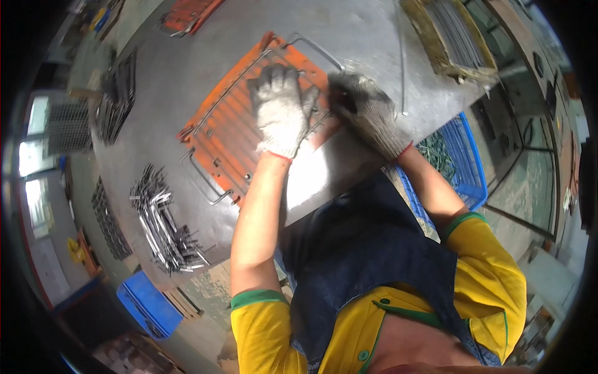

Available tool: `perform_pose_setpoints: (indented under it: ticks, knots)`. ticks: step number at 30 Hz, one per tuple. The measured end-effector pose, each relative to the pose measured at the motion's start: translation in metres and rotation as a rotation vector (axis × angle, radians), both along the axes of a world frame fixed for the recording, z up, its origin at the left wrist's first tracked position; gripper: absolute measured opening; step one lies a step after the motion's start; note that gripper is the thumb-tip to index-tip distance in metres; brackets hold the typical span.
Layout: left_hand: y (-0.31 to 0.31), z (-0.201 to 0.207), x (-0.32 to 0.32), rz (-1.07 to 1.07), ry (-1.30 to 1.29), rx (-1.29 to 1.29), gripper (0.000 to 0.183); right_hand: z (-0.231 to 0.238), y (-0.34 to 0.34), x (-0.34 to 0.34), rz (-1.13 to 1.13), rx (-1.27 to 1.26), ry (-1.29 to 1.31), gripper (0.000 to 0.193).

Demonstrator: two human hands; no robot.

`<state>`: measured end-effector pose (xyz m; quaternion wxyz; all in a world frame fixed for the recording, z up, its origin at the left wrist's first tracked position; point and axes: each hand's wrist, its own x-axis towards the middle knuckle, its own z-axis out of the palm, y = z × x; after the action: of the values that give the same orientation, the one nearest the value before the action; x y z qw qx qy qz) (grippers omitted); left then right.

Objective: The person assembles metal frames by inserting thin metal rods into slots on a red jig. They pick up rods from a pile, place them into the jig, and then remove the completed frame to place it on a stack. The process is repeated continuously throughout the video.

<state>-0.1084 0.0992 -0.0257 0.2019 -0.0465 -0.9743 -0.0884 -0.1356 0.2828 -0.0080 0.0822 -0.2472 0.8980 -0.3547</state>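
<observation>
An orange metal frame (219, 106), slotted and studded like a jig, lies aslant on the grey metal table. Thin metal rods (232, 128) run across it. One bent U-shaped rod (317, 47) juts out at its far right end and another bent rod (198, 171) at its near left end. My left hand (280, 106), in a whitish knit glove, rests flat over the rods with its fingers stretched out. Beside the frame's right edge is my right hand (367, 109), gloved too, its dark fingertips blurred and partly hidden; whether they hold anything is unclear.
Bent metal rods (165, 224) are heaped at the table's near left; more dark rods (118, 100) lie farther left. A long thin rod (403, 68) lies right of the frame. A tray of straight rods (455, 34) stands far right. Below the edge sits a blue crate (476, 162).
</observation>
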Motion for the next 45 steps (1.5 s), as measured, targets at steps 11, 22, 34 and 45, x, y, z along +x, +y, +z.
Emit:
perform_pose_setpoints:
  ticks: [11, 22, 34, 45]
  knots:
    - [-0.078, 0.021, 0.092, 0.134, 0.417, -0.002, 0.029, -0.046, -0.012, 0.013, -0.152, -0.441, 0.076, 0.025]
    - [-0.254, 0.037, 0.295, 1.017, -0.256, -0.082, 0.038, -0.049, -0.01, 0.008, -0.093, -0.425, 0.107, 0.024]
    - [-0.268, 0.071, 0.314, 1.09, -0.458, 0.28, 0.037, -0.045, -0.011, 0.012, -0.123, -0.31, 0.191, 0.022]
    - [-0.246, 0.055, 0.304, 0.666, -0.064, 1.75, 0.021, -0.048, -0.013, 0.012, -0.107, -0.38, 0.207, 0.022]
